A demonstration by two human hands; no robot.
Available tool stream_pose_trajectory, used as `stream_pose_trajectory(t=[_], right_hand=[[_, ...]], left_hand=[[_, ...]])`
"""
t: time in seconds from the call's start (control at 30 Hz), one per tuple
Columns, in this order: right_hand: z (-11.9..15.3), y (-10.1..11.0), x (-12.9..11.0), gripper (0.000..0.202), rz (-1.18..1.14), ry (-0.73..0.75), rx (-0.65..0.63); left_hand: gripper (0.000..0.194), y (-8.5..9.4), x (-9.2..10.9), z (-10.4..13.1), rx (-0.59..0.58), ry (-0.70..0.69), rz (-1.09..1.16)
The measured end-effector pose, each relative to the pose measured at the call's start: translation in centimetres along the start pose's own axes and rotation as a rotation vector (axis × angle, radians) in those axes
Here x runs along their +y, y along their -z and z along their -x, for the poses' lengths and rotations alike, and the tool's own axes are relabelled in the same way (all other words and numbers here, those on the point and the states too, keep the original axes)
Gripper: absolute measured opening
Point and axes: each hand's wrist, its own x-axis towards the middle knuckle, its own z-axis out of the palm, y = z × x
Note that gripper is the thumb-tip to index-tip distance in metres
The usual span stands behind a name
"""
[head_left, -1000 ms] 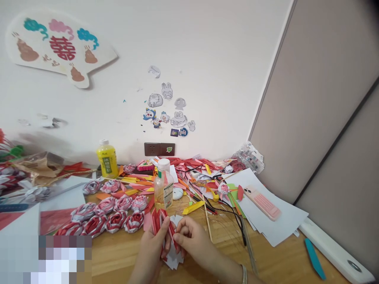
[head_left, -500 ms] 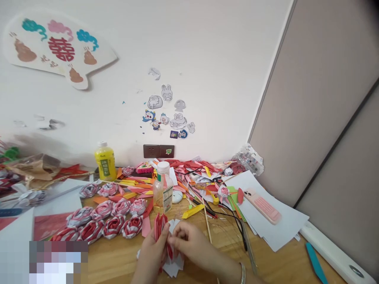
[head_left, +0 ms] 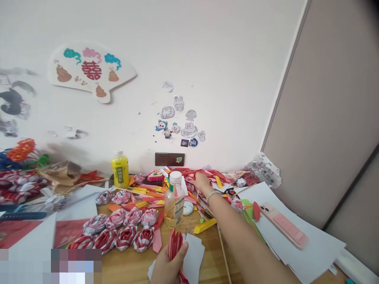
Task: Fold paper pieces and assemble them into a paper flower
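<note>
My left hand [head_left: 170, 264] is closed around a bundle of folded red paper strips [head_left: 175, 241] standing upright at the bottom middle. White paper pieces [head_left: 194, 252] lie on the table under and beside this hand. My right hand [head_left: 201, 182] is stretched far forward to the heap of folded red and pink paper strips [head_left: 189, 172] by the wall. Its fingers point down among the strips, and their tips are hidden. Between the two hands stands a clear bottle [head_left: 174, 207] with a white cap and a little yellowish liquid.
Several rolled paper roses [head_left: 126, 236] sit in rows at left. A yellow drink bottle [head_left: 120, 171] stands behind them. At right, a pink phone [head_left: 284, 227] rests on white sheets [head_left: 316, 252]. A thin wooden stick [head_left: 224, 252] lies beneath my right arm.
My right hand has left the red bundle and reached forward to the strip heap. My left hand still holds the bundle. The view has shifted, bringing more of the left side in.
</note>
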Motion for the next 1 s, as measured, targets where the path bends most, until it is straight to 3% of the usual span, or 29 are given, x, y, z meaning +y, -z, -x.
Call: stream_pose_trajectory(t=[0.1, 0.2, 0.3, 0.4, 0.47, 0.53, 0.7, 0.77, 0.83, 1.0], right_hand=[[0.4, -0.3, 0.0, 0.026, 0.100, 0.021, 0.023], [2.4, 1.0, 0.5, 0.015, 0.178, 0.086, 0.098], [6.8, 2.4, 1.4, 0.018, 0.235, 0.203, 0.190], [13.5, 2.6, 2.6, 0.018, 0.264, 0.380, 0.248], [17.9, 2.2, 3.0, 0.018, 0.257, 0.682, 0.480], [21.3, 1.7, 3.0, 0.017, 0.223, 0.868, 0.607], [24.5, 1.3, 2.2, 0.014, 0.136, 0.949, 0.712], [24.6, 1.4, 2.0, 0.011, 0.040, 0.939, 0.672], [24.4, 1.5, 2.0, 0.015, -0.144, 0.831, 0.529], [23.6, 0.8, 1.9, 0.022, -0.805, 0.249, -0.039]], left_hand=[[0.039, 0.0, 0.0, 0.0, 0.002, 0.063, 0.031], [0.042, -0.1, 0.3, 0.2, -0.019, 0.113, 0.075], [0.046, -0.1, 0.8, 0.3, -0.028, 0.137, 0.136], [0.052, -0.3, 1.2, 0.6, -0.026, 0.138, 0.194], [0.054, -0.5, 1.4, 0.9, -0.030, 0.146, 0.204], [0.053, -0.7, 1.4, 1.3, -0.037, 0.165, 0.176], [0.043, -0.9, 1.2, 1.9, -0.067, 0.157, 0.127], [0.038, -0.8, 1.2, 1.9, -0.081, 0.135, 0.113], [0.034, -0.8, 1.2, 1.9, -0.075, 0.107, 0.082], [0.031, -1.2, 0.9, 1.8, -0.136, 0.041, 0.041]])
